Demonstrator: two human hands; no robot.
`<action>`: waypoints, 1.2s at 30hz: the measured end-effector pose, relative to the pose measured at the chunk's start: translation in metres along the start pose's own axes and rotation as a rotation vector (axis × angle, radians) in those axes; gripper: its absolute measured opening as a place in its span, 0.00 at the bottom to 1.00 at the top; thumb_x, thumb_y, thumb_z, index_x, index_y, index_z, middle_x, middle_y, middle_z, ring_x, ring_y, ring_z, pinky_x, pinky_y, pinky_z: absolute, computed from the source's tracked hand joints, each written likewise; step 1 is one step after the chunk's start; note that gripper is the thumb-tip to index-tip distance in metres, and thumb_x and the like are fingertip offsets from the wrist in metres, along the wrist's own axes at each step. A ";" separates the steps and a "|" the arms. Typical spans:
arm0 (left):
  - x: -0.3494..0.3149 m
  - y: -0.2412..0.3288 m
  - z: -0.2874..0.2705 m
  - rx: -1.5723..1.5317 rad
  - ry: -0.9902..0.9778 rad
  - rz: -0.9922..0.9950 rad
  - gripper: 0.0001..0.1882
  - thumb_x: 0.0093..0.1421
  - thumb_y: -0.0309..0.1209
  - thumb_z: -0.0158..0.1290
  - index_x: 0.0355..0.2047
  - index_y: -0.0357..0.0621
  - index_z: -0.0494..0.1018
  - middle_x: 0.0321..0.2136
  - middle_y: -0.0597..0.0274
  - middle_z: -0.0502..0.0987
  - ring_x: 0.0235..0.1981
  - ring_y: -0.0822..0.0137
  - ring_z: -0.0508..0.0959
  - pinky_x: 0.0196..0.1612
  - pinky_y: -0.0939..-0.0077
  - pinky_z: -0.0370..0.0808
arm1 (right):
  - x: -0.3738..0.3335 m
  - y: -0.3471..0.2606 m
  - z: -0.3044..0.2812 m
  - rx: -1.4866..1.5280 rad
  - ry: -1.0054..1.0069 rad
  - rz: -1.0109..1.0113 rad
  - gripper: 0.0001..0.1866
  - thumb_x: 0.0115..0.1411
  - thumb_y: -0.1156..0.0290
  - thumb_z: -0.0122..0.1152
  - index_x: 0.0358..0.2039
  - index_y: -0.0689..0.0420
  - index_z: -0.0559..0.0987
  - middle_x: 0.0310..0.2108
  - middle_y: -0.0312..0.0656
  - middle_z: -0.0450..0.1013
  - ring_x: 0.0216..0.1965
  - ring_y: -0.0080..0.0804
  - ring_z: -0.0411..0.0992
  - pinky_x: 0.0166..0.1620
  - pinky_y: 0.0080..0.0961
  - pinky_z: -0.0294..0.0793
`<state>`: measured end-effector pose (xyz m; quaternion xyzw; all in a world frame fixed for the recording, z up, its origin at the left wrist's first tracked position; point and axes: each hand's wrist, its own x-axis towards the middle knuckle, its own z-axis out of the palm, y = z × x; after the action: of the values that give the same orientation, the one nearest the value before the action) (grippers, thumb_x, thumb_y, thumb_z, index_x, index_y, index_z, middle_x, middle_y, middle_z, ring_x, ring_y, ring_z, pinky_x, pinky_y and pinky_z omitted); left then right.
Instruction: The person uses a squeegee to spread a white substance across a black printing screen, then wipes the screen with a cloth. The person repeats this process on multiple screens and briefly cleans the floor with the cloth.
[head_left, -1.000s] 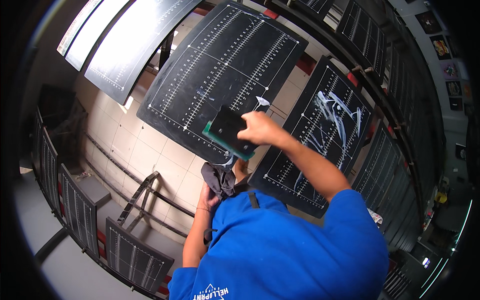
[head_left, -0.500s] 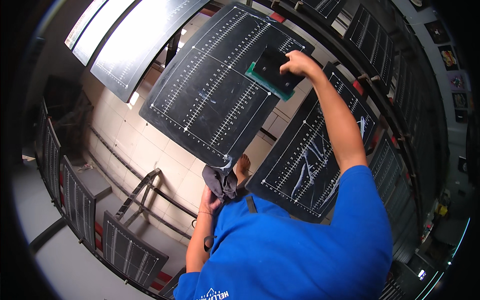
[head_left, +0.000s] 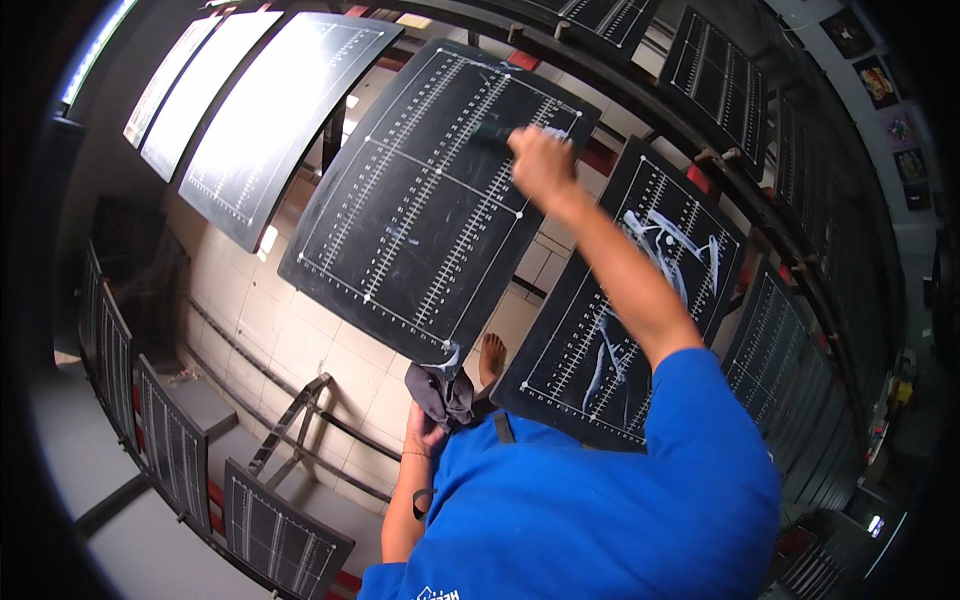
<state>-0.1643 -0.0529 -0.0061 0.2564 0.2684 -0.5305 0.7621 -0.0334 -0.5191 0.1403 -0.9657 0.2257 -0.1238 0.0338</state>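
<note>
My right hand (head_left: pixel 545 168) is closed on a dark squeegee (head_left: pixel 490 131) with a green edge, over the far part of a black board (head_left: pixel 400 215). The squeegee is seen nearly edge-on and blends into the board, so I cannot tell whether it touches. A whitish patch shows beside my fingers. White ruler-like scales and lines mark the board, with a pale smear at its near corner. Against that corner, my left hand (head_left: pixel 428 432) grips a crumpled dark grey cloth (head_left: pixel 442 396), its fingers partly hidden.
To the right, another marked board (head_left: pixel 560 350) carries streaks of white paste (head_left: pixel 668 240), partly behind my right arm. More boards (head_left: pixel 290 110) hang along dark metal rails around me. A metal frame (head_left: pixel 290 425) stands on the tiled floor (head_left: pixel 240 280); a bare foot (head_left: pixel 493 357) shows below.
My right hand has moved left and slightly nearer with the squeegee, which has turned from broad face to edge. More white paste shows on the right board. The left hand keeps its cloth.
</note>
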 end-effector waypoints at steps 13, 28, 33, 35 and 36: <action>0.021 0.085 0.004 0.099 -0.103 -0.180 0.29 0.69 0.50 0.43 0.60 0.40 0.64 0.57 0.55 0.71 0.56 0.57 0.73 0.60 0.59 0.71 | 0.051 0.022 -0.042 0.053 -0.006 0.372 0.15 0.51 0.66 0.63 0.40 0.49 0.81 0.38 0.46 0.80 0.42 0.48 0.78 0.45 0.45 0.76; 0.056 0.224 -0.030 0.308 -0.243 -0.621 0.31 0.66 0.54 0.43 0.57 0.41 0.68 0.54 0.54 0.74 0.52 0.55 0.77 0.56 0.57 0.74 | -0.071 -0.202 -0.030 -0.005 -0.136 0.595 0.09 0.51 0.69 0.62 0.34 0.53 0.79 0.38 0.42 0.77 0.41 0.46 0.77 0.41 0.46 0.76; 0.059 0.230 -0.027 0.328 -0.279 -0.624 0.30 0.67 0.53 0.42 0.57 0.42 0.68 0.52 0.56 0.76 0.50 0.57 0.78 0.51 0.59 0.78 | -0.065 -0.306 -0.034 0.170 -0.229 0.535 0.08 0.51 0.70 0.63 0.31 0.59 0.79 0.34 0.50 0.78 0.38 0.52 0.78 0.41 0.48 0.78; 0.050 0.234 -0.020 0.344 -0.279 -0.612 0.31 0.67 0.53 0.41 0.58 0.40 0.67 0.52 0.52 0.75 0.50 0.55 0.78 0.52 0.56 0.77 | -0.053 -0.298 -0.034 0.244 -0.216 0.647 0.09 0.44 0.73 0.63 0.29 0.61 0.81 0.29 0.54 0.78 0.34 0.55 0.78 0.41 0.48 0.78; 0.045 0.238 -0.014 0.353 -0.282 -0.601 0.32 0.67 0.53 0.41 0.59 0.40 0.66 0.52 0.50 0.75 0.50 0.55 0.78 0.53 0.54 0.76 | -0.050 -0.277 -0.025 0.298 -0.197 0.727 0.13 0.40 0.72 0.65 0.30 0.62 0.82 0.28 0.53 0.79 0.34 0.49 0.80 0.41 0.45 0.78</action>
<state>0.0719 -0.0010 -0.0219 0.2181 0.1285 -0.7986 0.5460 0.0354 -0.2487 0.1867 -0.8148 0.5275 -0.0419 0.2367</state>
